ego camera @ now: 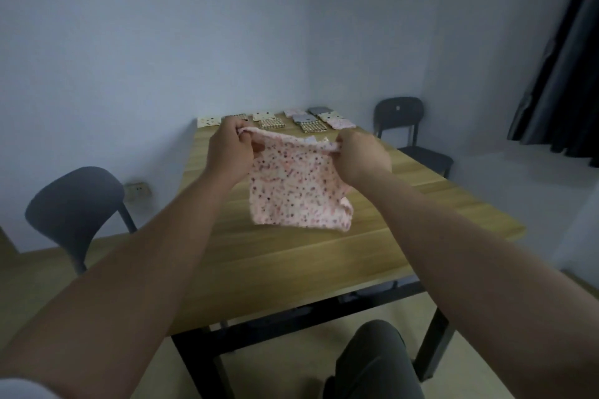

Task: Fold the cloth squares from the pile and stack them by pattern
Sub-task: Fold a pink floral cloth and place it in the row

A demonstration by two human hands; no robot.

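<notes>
A pink cloth square [296, 186] with small dark red dots hangs in the air above the wooden table [291, 256]. My left hand [230, 149] pinches its upper left corner. My right hand [361, 155] pinches its upper right corner. The cloth's lower edge dangles just above the tabletop. Along the table's far edge lie several folded cloths: cream dotted ones [209, 121], checked ones [271, 123], grey ones [319, 111] and pink ones [340, 123].
A grey chair [76, 204] stands left of the table and a dark chair [402, 126] at the far right. A dark curtain [564, 74] hangs at the right. My knee [372, 363] is below the table's near edge.
</notes>
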